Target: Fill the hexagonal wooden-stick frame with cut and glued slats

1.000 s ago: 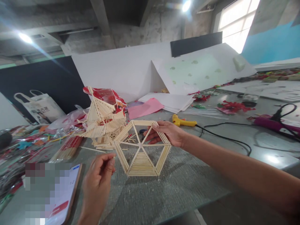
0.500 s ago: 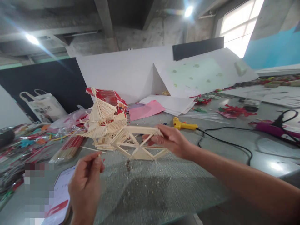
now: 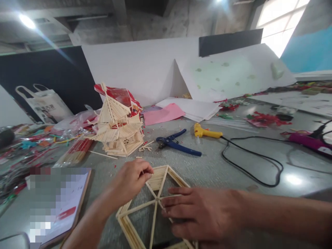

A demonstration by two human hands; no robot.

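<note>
A six-sided frame of pale wooden sticks (image 3: 154, 223) lies on the table in front of me, its spokes meeting at a centre. Over its right side my right hand (image 3: 199, 212) rests with fingers stretched out and a little apart, hiding that part. My left hand (image 3: 133, 180) is at the frame's upper left edge, thumb and fingers pinched together. Whatever is in that pinch is too small to make out. Beyond the hands stands a tiered pagoda model of the same sticks (image 3: 118, 129), with short stick pieces (image 3: 145, 147) beside its base.
Blue-handled cutters (image 3: 178, 145) and a yellow glue gun (image 3: 207, 132) with a black cord lie behind the frame. To the left are a tablet-like device (image 3: 77, 204) and bundled sticks in plastic (image 3: 74, 150). Pink paper (image 3: 164, 114) and white boards lie at the back.
The frame has gone from being held up on edge by my right hand to lying flat on the table. My right hand has opened over it; my left hand has moved right to its edge.
</note>
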